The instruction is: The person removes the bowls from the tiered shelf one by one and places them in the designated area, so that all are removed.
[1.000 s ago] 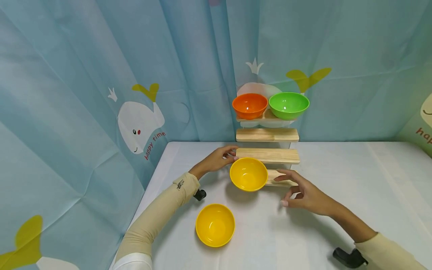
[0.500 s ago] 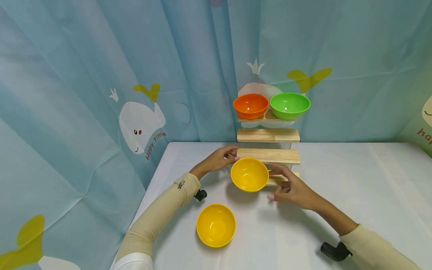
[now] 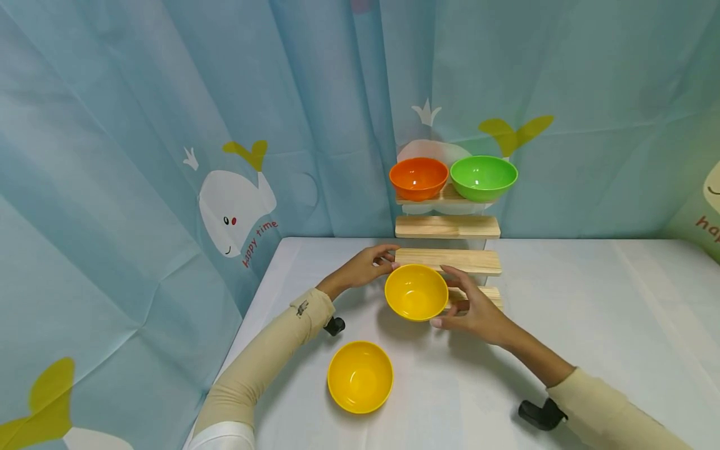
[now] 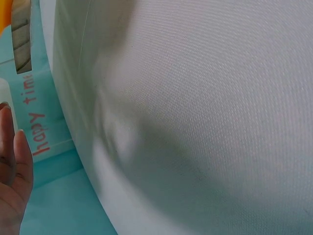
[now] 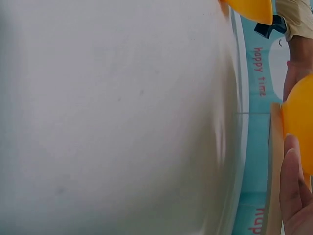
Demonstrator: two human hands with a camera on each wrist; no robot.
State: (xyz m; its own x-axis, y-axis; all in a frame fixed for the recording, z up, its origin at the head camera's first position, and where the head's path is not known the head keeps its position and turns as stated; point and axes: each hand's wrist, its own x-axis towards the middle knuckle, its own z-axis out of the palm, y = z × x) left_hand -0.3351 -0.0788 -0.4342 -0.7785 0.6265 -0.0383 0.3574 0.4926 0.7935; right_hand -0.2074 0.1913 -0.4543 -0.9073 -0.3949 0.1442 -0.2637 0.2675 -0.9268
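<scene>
A yellow bowl (image 3: 416, 292) sits at the lowest board (image 3: 475, 297) of a stepped wooden rack, overlapping it in the head view. On its left, my left hand (image 3: 367, 265) has its fingertips by the left end of the third board down (image 3: 447, 260), the thumb right at the bowl's rim. From the right, my right hand (image 3: 478, 314) reaches around the same bowl, thumb at the front and forefinger behind, fingers spread. The right wrist view shows these fingers (image 5: 292, 176) fairly straight beside the bowl's wall. A second yellow bowl (image 3: 360, 377) stands on the white table nearer me.
An orange bowl (image 3: 419, 179) and a green bowl (image 3: 484, 178) stand side by side on the top board. Below them is another wooden board (image 3: 447, 227). A blue printed curtain (image 3: 337, 125) hangs behind the table (image 3: 607, 325) and along its left side.
My right hand has moved left, from apart to right around the yellow bowl's right side. The left hand and all the bowls hold their places.
</scene>
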